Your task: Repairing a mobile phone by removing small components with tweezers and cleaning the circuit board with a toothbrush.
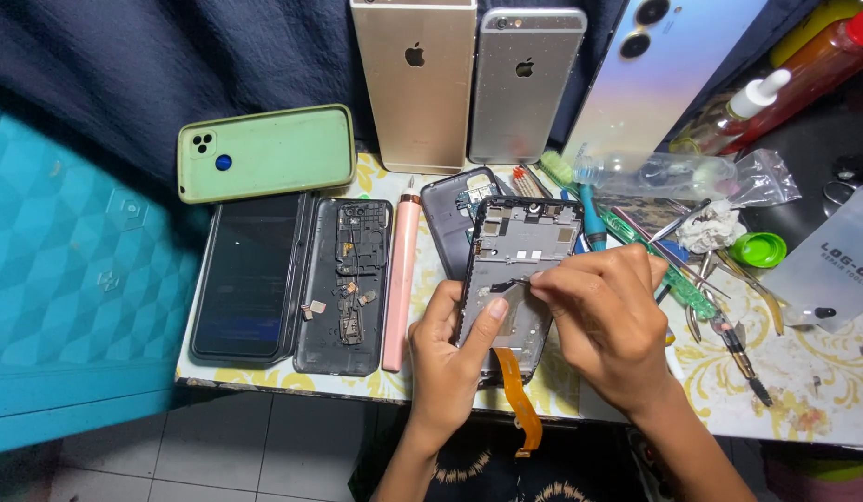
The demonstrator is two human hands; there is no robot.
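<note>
Stripped grey phone frame [520, 270], orange ribbon cable [517, 395] dangling, left hand [450, 358] gripping, right hand [603, 311] pinching inside.

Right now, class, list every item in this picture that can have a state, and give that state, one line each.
Phone frame: opened, held tilted, orange flex cable hanging.
Left hand: gripping the frame's lower edge.
Right hand: fingertips pinched on a small dark part inside the frame.
Black phone: screen dark, lying flat.
Green cap: off, lying loose.

Mint-green case [266, 152], pink tool [401, 279], orange ribbon cable [518, 395]
</note>
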